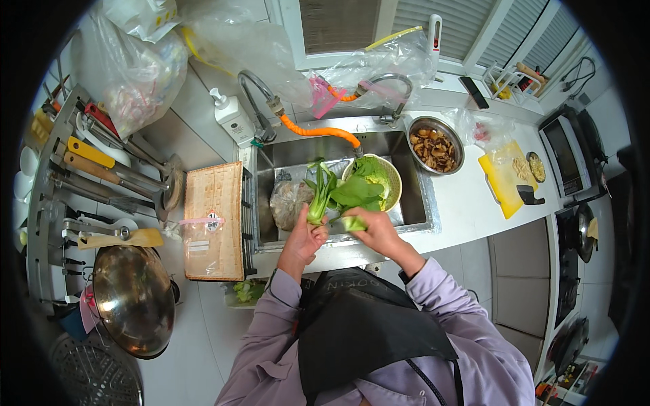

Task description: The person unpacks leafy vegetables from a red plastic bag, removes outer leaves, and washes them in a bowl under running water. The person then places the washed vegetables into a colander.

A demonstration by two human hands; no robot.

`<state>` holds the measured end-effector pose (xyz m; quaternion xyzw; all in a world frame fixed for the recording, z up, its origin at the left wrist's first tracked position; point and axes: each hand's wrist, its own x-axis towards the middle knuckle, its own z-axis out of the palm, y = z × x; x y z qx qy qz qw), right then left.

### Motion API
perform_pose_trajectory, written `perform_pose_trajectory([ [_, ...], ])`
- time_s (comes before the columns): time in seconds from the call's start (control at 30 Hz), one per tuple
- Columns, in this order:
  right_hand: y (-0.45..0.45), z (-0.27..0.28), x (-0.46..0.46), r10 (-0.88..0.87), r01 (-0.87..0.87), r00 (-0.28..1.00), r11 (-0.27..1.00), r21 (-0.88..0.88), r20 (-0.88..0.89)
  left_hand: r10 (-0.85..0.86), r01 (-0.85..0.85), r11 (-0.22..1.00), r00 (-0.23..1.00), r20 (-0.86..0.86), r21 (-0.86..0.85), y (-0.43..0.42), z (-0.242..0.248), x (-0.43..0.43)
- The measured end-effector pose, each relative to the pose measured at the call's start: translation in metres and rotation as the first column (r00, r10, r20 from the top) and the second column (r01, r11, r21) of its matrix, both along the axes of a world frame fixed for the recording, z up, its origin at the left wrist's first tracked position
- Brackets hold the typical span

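Note:
My left hand [303, 241] grips a small head of bok choy [320, 200] near its base, leaves pointing away from me. Just to the right, my right hand [378, 231] is closed around a detached bok choy stalk [354, 223]; its broad leaf seems to be the one spreading over the colander. Both hands are above the front rim of the stainless steel sink [416, 222]. In the sink, a pale colander [398, 193] holds green leaves [366, 166]. Left of it lies a knotted-looking plastic bag [289, 205] with unclear contents.
An orange hose [320, 132] runs from the tap to the colander. On the right counter are a steel bowl of brown mushroom-like pieces [431, 149], a yellow cutting board [500, 177] and a dark-bladed knife [529, 195]. A woven board [213, 203] and wok [134, 302] are left.

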<state>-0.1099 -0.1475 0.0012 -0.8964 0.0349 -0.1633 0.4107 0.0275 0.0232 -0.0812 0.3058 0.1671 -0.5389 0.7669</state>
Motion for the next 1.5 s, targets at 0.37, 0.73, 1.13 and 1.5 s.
perform_pose_trajectory([
  [0.37,0.006,0.008,0.034,0.333,-0.180,0.942,0.611,-0.771,0.043,-0.109,0.106,0.994,0.955,0.277,0.027,0.012,0.013,-0.007],
  [0.73,0.031,-0.024,0.037,0.253,-0.245,0.963,0.666,-0.705,-0.095,-0.233,-0.046,0.907,0.774,0.589,0.419,-0.002,-0.020,-0.028],
  [1.13,0.023,-0.026,0.000,-0.014,-0.076,0.973,0.924,-0.376,-0.231,0.166,-0.165,0.953,0.986,0.016,0.254,0.011,-0.022,0.020],
  [1.5,0.032,-0.001,0.044,0.109,-0.028,0.991,0.748,-0.664,0.082,0.006,-0.131,0.950,0.916,0.401,0.285,-0.009,0.016,-0.010],
])
